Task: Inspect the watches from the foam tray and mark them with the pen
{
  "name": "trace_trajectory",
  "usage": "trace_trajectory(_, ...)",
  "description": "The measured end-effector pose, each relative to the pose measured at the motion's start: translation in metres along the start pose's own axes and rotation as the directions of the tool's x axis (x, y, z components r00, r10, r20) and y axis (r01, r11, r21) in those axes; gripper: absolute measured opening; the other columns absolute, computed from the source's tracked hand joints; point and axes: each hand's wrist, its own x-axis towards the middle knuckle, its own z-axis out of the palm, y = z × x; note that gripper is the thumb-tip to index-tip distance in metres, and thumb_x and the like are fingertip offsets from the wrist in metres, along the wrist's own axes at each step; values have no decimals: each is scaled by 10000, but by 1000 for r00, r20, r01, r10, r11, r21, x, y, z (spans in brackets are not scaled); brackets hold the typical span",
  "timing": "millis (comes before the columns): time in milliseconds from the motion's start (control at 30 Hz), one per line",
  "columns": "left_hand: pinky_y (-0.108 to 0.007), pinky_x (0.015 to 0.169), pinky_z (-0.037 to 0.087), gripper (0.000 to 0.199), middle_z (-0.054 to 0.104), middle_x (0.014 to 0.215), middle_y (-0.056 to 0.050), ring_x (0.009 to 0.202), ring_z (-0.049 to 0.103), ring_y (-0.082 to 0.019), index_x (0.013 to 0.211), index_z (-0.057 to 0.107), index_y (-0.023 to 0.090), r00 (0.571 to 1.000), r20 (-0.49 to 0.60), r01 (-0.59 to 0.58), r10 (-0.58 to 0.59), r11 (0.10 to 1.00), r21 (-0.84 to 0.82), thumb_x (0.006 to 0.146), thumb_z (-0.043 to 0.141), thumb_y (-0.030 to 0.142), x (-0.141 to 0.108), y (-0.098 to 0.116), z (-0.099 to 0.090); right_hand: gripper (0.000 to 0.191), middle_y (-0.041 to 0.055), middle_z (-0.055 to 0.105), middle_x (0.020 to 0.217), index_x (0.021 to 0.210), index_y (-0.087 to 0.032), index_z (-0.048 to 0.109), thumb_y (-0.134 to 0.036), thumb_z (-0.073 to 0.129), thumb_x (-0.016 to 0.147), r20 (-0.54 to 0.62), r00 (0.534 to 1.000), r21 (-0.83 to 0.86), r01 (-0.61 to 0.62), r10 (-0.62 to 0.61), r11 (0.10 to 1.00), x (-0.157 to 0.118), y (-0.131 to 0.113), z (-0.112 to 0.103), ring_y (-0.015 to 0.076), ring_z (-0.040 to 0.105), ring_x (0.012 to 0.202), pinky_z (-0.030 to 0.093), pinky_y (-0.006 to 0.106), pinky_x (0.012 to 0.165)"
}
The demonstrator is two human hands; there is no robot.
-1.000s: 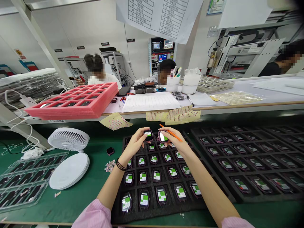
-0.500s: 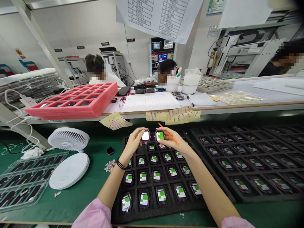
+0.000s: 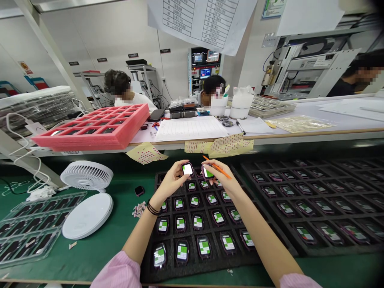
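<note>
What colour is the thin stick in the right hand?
The stick is orange, clearest in the head view.

Worker at an electronics assembly bench, seen from a head-worn camera: a pale pink sleeve (image 3: 115, 272) with faint fine stripes fills the lower left of the frame, and a matching right sleeve (image 3: 295, 281) shows as a narrow strip at the lower right edge. Thin black elastic bands (image 3: 153, 208), several strands together, circle the left wrist. The left hand (image 3: 169, 184) and right hand (image 3: 223, 178), near the centre of the frame, are gloveless.
</note>
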Motion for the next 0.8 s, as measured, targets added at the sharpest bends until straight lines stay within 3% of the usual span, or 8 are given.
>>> trace_trajectory(167,-180,467,385,418,616,955,-68,706,626,-136,1166,518,174,998,-56,19,-17,999,26,804,606,364,0,2,0,281,-33,486,627,881,-208,653,-422,714,710,-13,1000,15,9,-9,1000,-1,-2,0,73,438,429,355,219,372)
trace_trajectory(333,-193,433,373,326,600,732,-13,511,536,-88,1028,605,166,988,-153,38,-34,999,20,832,560,422,0,7,-1,343,-5,576,767,992,-221,618,-368,734,706,118,992,14,39,-41,999,1,4,-4,85,519,476,363,219,396)
trace_trajectory(467,-189,420,378,307,591,668,-2,494,512,-88,913,617,158,981,-183,58,-59,998,-6,813,574,445,1,10,-1,397,3,592,845,1064,-237,592,-323,743,708,210,975,12,73,-73,997,1,7,-7,95,549,561,446,232,492)
trace_trajectory(633,-188,472,433,329,586,695,1,568,539,-97,929,594,155,987,-151,56,-58,998,-18,793,611,455,1,7,-1,437,9,599,855,1101,-239,583,-313,750,704,249,965,-11,85,-79,996,0,6,-8,111,556,608,479,255,556)
trace_trajectory(800,-259,669,529,400,626,899,-44,734,595,-130,1088,553,163,999,-51,-10,11,1000,5,766,666,370,1,4,-3,379,-4,579,777,1092,-226,591,-371,690,756,202,978,-10,61,-57,998,0,5,-7,99,555,537,358,211,412)
